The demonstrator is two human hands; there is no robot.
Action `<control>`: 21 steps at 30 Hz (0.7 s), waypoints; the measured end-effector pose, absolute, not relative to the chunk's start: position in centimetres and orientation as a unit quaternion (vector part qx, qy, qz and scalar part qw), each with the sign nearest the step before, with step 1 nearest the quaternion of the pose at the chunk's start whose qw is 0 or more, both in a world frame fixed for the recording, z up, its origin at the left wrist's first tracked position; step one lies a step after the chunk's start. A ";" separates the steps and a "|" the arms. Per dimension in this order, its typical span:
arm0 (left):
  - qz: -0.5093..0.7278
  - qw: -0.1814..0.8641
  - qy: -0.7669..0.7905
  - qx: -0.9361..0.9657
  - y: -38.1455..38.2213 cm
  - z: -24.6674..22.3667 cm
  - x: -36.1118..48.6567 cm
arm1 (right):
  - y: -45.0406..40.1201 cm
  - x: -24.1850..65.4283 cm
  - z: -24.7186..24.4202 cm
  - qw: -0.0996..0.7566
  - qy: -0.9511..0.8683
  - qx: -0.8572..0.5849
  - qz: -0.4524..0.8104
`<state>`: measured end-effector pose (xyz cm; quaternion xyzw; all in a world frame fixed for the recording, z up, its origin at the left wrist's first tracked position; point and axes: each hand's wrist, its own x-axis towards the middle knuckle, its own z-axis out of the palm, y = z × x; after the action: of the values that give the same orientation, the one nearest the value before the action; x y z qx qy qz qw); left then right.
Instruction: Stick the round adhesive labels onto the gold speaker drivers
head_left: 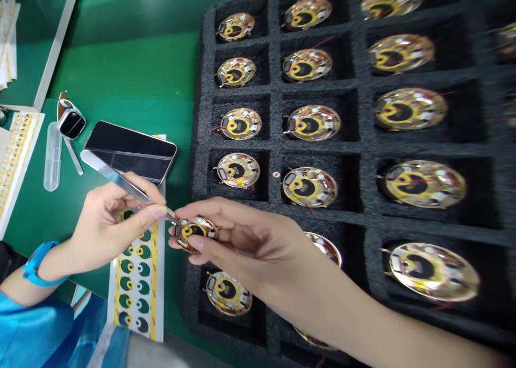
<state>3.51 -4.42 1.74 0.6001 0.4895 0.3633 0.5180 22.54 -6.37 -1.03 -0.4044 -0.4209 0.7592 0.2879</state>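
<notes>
- Right hand [245, 244] is pinching a round gold-and-yellow electronic disc [194, 233] between thumb and fingers, above the left wall of the black foam tray [273, 50].
- Left hand [107, 225], with a blue sleeve [32, 330], is gripping steel tweezers [121, 184], their tips touching the disc.
- Printed sticker sheet [135, 298] is lying just left of the tray, beneath the left hand.
- Matching discs [309, 122] are sitting in the tray's compartments.
- Black smartphone [131, 153] and smartwatch [71, 124] are resting on the green bench [121, 77], farther left of the tray.
</notes>
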 end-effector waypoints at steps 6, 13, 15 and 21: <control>0.364 0.508 0.492 0.606 -4.7 1.7 3.5 | -6.7 22.2 -1.5 0.311 -0.405 -0.421 0.749; 0.490 0.448 0.479 0.574 -5.3 2.6 2.7 | -6.1 22.3 -0.8 0.297 -0.363 -0.436 0.768; 0.517 0.450 0.469 0.557 -5.2 2.6 2.5 | -6.0 22.3 -0.8 0.299 -0.354 -0.437 0.771; 0.468 0.454 0.476 0.590 -5.2 2.1 2.3 | -6.0 22.3 -1.1 0.298 -0.372 -0.427 0.768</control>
<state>2.33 -5.21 2.15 0.5901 0.4763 0.4679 0.4538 22.35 -5.96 -1.07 -0.4272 -0.3725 0.7682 0.2978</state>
